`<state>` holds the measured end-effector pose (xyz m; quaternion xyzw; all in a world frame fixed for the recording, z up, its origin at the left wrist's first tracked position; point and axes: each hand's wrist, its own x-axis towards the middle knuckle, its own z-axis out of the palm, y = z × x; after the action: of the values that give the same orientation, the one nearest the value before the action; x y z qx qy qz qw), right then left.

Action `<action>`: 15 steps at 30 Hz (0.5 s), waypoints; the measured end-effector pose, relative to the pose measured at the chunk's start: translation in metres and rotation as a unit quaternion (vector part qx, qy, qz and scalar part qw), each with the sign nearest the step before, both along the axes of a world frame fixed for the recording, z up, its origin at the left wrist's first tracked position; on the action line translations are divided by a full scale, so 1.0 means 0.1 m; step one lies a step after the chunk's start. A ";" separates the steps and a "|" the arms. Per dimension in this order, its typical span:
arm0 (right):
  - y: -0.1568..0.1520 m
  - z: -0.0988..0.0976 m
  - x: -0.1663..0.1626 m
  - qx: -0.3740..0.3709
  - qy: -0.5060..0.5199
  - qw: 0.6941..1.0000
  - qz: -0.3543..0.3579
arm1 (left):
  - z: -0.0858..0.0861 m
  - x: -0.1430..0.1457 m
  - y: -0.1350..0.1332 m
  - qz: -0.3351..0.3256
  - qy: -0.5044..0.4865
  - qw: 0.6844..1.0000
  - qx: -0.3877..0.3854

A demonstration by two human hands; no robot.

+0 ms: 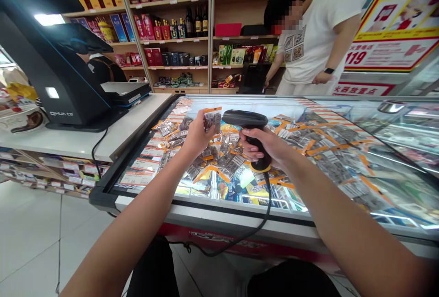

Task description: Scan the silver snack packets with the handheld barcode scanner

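My left hand [196, 137] is closed on a small packet [212, 120] with an orange top edge, held up over the glass lid of a chest freezer [240, 217]. My right hand [265, 147] grips the handle of a black barcode scanner [245, 120], whose head sits right beside the packet. The scanner's black cord [240, 237] hangs down over the freezer's front edge. Under the glass lie several grey and orange packets [322, 143].
A black checkout terminal [65, 82] stands on the white counter [68, 141] at left. Shelves of boxed goods and bottles [171, 27] fill the back wall. A person in a white T-shirt [308, 40] stands behind the freezer. A red and yellow poster [394, 27] hangs at right.
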<state>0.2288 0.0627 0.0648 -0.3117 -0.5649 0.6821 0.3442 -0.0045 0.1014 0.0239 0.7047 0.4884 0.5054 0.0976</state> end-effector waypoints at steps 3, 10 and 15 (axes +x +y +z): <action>0.00 0.01 0.01 -0.005 -0.001 1.000 -0.009 | 0.00 0.01 0.01 -0.013 -0.046 0.999 -0.025; 0.01 0.12 0.09 -0.014 0.091 0.996 -0.009 | 0.03 0.27 0.02 -0.191 -0.215 0.936 -0.201; 0.03 0.15 0.13 -0.015 0.108 0.994 -0.005 | 0.03 0.45 -0.10 -0.097 0.147 0.977 -0.120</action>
<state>0.2416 0.0653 0.0795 -0.2438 -0.5127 0.7183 0.4021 0.0404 0.0913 0.0269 0.7985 0.4839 0.3220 0.1564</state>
